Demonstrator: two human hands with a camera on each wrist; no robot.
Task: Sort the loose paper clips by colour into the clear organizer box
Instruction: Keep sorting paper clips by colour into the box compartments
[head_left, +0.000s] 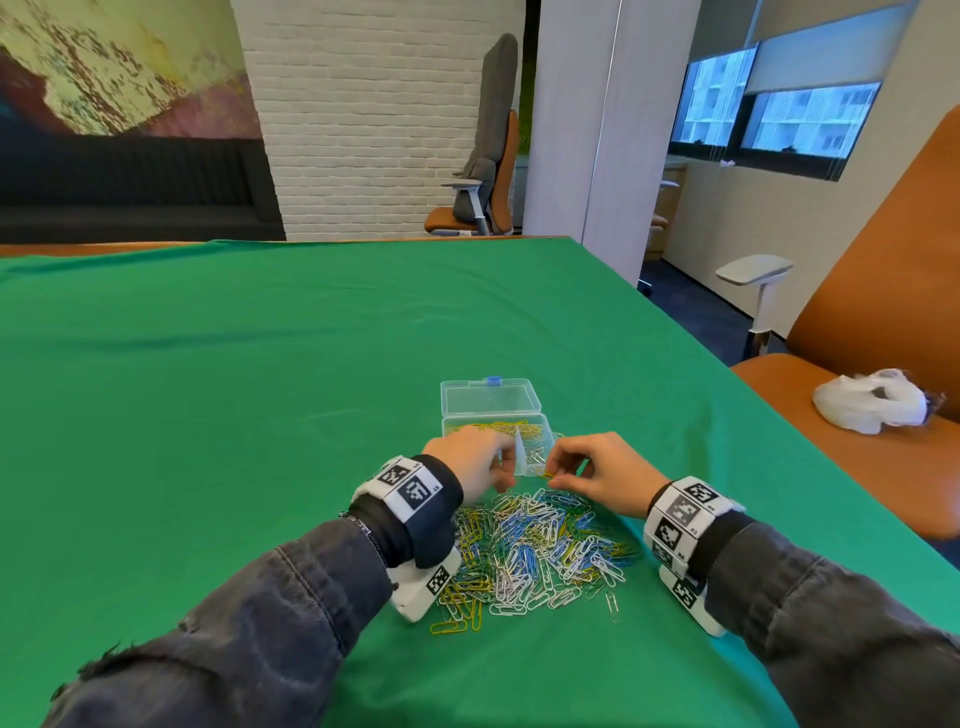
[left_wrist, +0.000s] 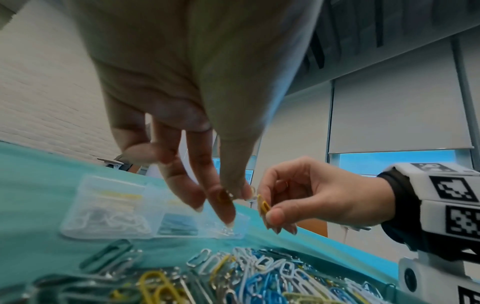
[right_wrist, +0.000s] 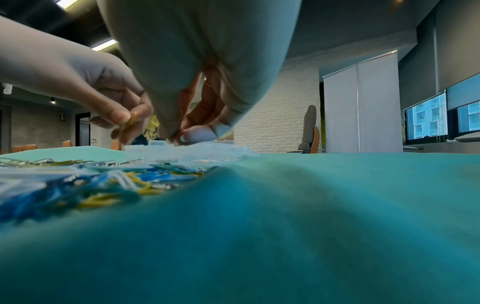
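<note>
At centre frame, the right hand (head_left: 597, 478) pinches a yellow paper clip (left_wrist: 263, 205) just below the open clear organizer box (head_left: 493, 415). The left hand (head_left: 475, 462) also appears to pinch a yellow clip, fingers extended. The loose clips (head_left: 535, 556) lie heaped on the green cloth (head_left: 208, 389) at lower centre.

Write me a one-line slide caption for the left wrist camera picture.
Both hands pinch yellow paper clips: left hand, right hand, above the clear organizer box and the mixed pile of clips.
</note>
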